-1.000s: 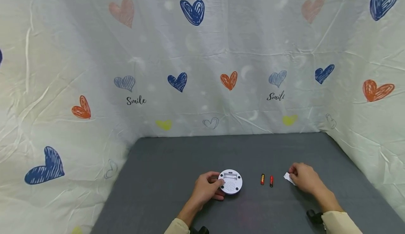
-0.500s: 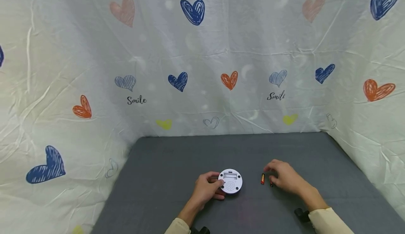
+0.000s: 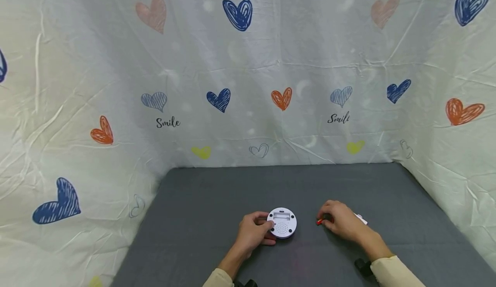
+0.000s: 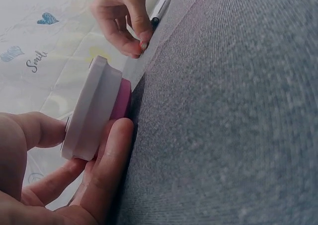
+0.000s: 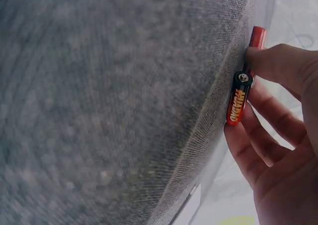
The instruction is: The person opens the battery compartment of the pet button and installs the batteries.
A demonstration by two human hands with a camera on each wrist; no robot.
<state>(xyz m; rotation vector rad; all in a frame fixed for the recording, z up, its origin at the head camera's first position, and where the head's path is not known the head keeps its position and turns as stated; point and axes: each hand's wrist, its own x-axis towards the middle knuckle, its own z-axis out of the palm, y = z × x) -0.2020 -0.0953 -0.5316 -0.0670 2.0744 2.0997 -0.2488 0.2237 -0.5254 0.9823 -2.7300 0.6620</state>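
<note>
A round white device (image 3: 282,223) lies back-up on the grey table (image 3: 217,192), its battery bay open. My left hand (image 3: 267,226) grips its left rim; the left wrist view shows the device (image 4: 94,111) tilted on a pink base, with thumb and fingers around it. To its right my right hand (image 3: 324,219) covers two small batteries, and only a red tip (image 3: 319,222) shows. In the right wrist view a black-and-red battery (image 5: 238,101) is pinched between thumb and fingers (image 5: 258,150), with a second red battery (image 5: 257,37) just beyond it.
A small white cover piece (image 3: 361,219) lies on the table right of my right hand. A heart-printed white cloth (image 3: 248,84) walls the table at the back and both sides. Bare grey surface stretches behind the device.
My right hand left the white cover piece, moved left to the two batteries and curled its fingers on them. The left hand and the device stayed put.
</note>
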